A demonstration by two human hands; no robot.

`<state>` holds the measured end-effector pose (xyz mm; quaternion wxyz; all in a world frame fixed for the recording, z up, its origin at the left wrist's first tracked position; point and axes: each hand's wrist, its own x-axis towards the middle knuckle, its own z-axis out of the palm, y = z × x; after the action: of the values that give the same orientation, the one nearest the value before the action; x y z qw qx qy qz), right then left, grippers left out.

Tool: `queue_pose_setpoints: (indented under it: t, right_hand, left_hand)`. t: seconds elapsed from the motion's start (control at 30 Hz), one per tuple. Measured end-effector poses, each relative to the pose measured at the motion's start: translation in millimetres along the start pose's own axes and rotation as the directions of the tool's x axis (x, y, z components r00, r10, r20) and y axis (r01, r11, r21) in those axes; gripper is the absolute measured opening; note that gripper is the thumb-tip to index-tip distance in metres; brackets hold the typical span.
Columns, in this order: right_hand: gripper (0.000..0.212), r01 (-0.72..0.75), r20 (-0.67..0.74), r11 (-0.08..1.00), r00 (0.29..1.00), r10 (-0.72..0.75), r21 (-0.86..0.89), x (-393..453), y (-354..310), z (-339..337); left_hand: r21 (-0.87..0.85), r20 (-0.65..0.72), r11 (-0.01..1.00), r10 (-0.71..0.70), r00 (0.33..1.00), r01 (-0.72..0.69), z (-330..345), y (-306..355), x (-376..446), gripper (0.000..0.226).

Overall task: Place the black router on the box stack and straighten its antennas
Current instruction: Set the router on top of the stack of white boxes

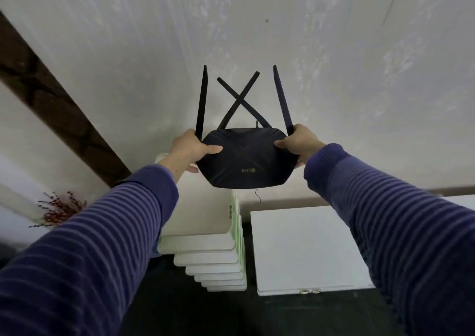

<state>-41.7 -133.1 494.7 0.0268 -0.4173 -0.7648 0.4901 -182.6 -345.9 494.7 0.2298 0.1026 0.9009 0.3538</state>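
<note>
A person holds the black router in the air above the white box stack, so it is not yet set down. Its two middle antennas cross; straightening remains. The left hand and right hand pinch opposite side edges, thumbs on top, fingers curled underneath.

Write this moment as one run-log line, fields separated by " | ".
black router held over box stack | left hand, right hand grip its sides | outer antennas near upright, inner two crossed | not yet placed
</note>
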Motion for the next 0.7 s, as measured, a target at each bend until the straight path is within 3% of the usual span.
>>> queue_pose_setpoints:
  t: [0.33, 0.5, 0.7]
  right_hand:
    - [0.065, 0.011, 0.144, 1.0, 0.99, -0.008, -0.023, -4, -50, 100]
    - [0.065, -0.026, 0.185, 0.997, 0.982, 0.041, -0.078, -18, -44, 141]
    - [0.066, -0.09, 0.095, 0.99, 0.99, 0.1, -0.107, -35, -35, 174]
  left_hand:
    - [0.022, -0.008, 0.983, -0.183, 0.983, 0.184, -70, -80, 19, 0.07]
    - [0.09, 0.023, 0.983, -0.16, 0.987, 0.157, -84, -120, 23, 0.068]
    - [0.092, 0.137, 0.99, -0.123, 0.983, 0.111, -92, -154, 32, 0.068]
